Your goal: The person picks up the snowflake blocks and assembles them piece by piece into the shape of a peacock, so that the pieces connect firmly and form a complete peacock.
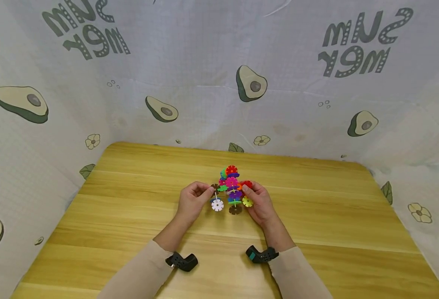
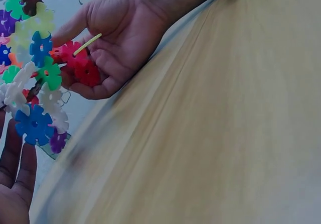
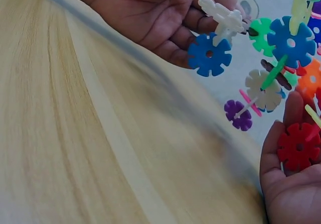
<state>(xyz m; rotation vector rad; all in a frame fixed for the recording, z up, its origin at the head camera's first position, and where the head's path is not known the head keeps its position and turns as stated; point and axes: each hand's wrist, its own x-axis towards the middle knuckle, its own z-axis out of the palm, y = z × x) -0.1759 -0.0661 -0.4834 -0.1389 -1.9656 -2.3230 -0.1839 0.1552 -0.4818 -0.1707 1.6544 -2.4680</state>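
Between the two hands, off the tabletop, is a many-coloured figure of notched plastic snowflake discs (image 1: pixel 231 182) slotted into one another. On its left, my left hand (image 1: pixel 192 202) pinches a brown snowflake disc (image 1: pixel 215 187) between thumb and finger, with a white disc (image 1: pixel 217 204) and a blue disc (image 3: pixel 209 54) hanging below. My right hand (image 1: pixel 261 205) grips the other side at a red disc (image 1: pixel 246 184), its thumb in front. A yellow disc (image 1: pixel 247 202) sticks out beside that thumb. Brown disc (image 1: pixel 235 210) forms the figure's lower end.
A wood-grain table (image 1: pixel 129 232) lies under the hands. Behind and at both sides hangs a white cloth (image 1: pixel 204 54) printed with avocados and lettering. Each wrist wears a black camera strap (image 1: pixel 182 261).
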